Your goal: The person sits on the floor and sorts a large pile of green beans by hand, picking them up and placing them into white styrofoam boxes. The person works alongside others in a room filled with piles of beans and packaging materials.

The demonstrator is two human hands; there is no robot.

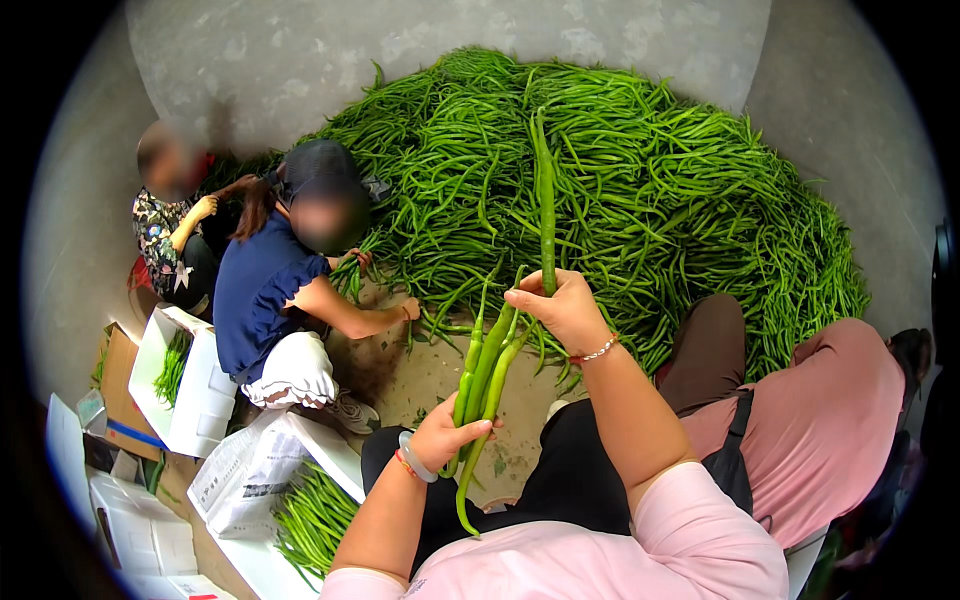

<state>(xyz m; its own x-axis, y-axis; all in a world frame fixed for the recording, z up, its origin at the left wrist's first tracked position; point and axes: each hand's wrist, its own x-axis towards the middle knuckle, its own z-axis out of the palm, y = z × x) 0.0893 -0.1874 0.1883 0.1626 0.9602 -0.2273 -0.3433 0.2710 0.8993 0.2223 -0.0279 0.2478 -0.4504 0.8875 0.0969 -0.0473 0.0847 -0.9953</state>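
Observation:
My left hand is closed round a few long green chili peppers, which stick out above and below the fist. Above and to the right, my right hand pinches one long green pepper near its lower end, and it stands upright in the view. Behind both hands a large heap of long green peppers lies on the floor against a grey wall. Beside my left forearm, a white foam box lined with newspaper holds more peppers.
At the left a person in a dark blue top crouches by the heap, with another person behind. A second foam box and a cardboard box stand there. A person in a pink top sits close at my right.

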